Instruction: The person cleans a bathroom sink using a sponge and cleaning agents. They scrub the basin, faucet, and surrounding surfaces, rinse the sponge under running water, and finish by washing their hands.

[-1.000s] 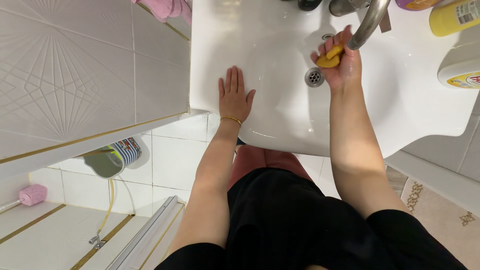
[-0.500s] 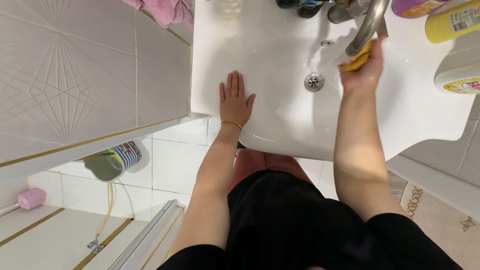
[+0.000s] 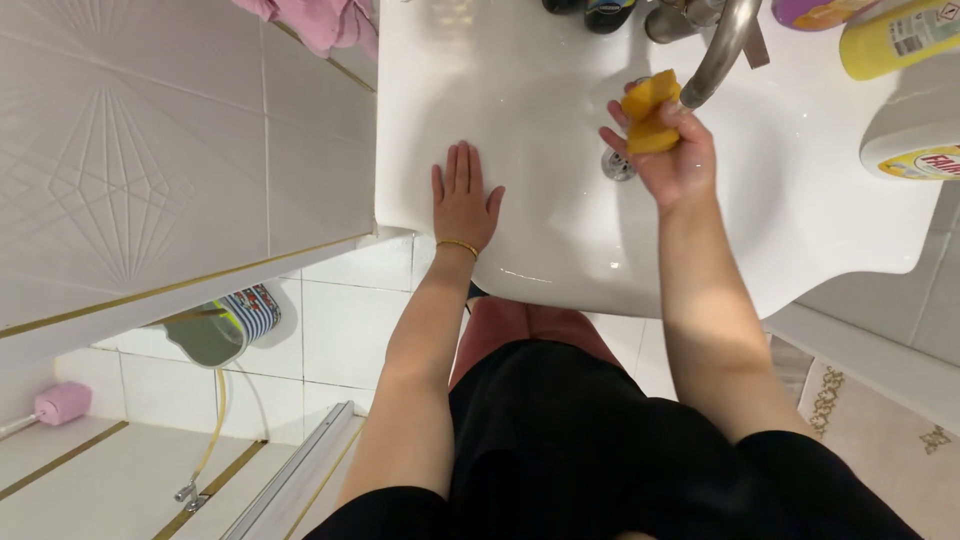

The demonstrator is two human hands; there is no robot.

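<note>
Tiles of pale embossed ceramic [image 3: 150, 160] fill the nine o'clock side, with a striped mug [image 3: 235, 320] below them at seven. Beside them the left hand [image 3: 462, 200] lies flat, palm down, fingers straight and close together, on the rim of the white porcelain washbasin [image 3: 540, 110]. Toward one o'clock the right hand [image 3: 672, 158] has its fingers clamped around a yellow sponge [image 3: 650, 112], held above the metal drain [image 3: 617, 165], just under the curved chrome tap spout [image 3: 722, 50]. Yellow plastic bottles [image 3: 895, 38] stand at two.
</note>
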